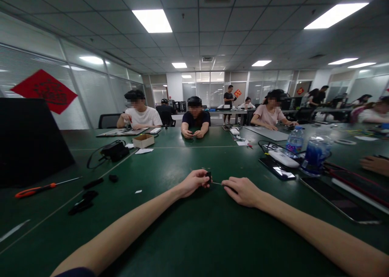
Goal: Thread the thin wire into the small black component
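Note:
Just above the green tabletop, my left hand pinches a small black part between thumb and fingers. Its exact kind is too small to make out. My right hand is closed on a thin metal rod that points left and reaches up to the black part. The rod's other end is hidden in my fingers, so I cannot tell which tool it is. A small white scrap lies to the left of my left hand.
At left lie an orange-handled screwdriver, black pieces, a black adapter and a cardboard box. At right stand two bottles beside a white device and a phone. Several people sit around the table.

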The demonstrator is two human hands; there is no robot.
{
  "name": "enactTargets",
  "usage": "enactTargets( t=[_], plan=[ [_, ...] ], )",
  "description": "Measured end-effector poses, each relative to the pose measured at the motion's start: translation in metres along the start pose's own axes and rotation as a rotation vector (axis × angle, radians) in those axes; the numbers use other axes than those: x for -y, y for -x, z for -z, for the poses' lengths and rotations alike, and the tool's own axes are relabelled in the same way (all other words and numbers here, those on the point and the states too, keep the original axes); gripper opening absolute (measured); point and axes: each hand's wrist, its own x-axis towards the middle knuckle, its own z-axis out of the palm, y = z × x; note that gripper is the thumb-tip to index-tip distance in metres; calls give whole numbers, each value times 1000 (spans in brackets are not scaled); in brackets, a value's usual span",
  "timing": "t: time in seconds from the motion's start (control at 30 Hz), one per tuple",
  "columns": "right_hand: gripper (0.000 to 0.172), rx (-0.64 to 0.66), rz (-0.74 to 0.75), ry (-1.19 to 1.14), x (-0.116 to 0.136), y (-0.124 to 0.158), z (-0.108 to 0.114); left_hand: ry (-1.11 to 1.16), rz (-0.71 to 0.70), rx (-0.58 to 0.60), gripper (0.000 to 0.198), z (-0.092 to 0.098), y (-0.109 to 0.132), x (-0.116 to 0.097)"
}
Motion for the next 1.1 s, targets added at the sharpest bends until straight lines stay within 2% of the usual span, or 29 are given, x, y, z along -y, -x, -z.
enactTargets(
  t=[0.4, 0.73, 1.1],
  plan=[
    [34, 6, 6, -7, -1, 2, 0, -52, -21, -4, 31, -3, 2, -3],
    [32, -62, -26, -66, -3, 4, -4, -63, -22, -25, 31, -4, 3, -5],
    [29, -59, -32, -96, -1, 2, -1, -61, -21, -38, 35, -6, 4, -7]
  ],
)
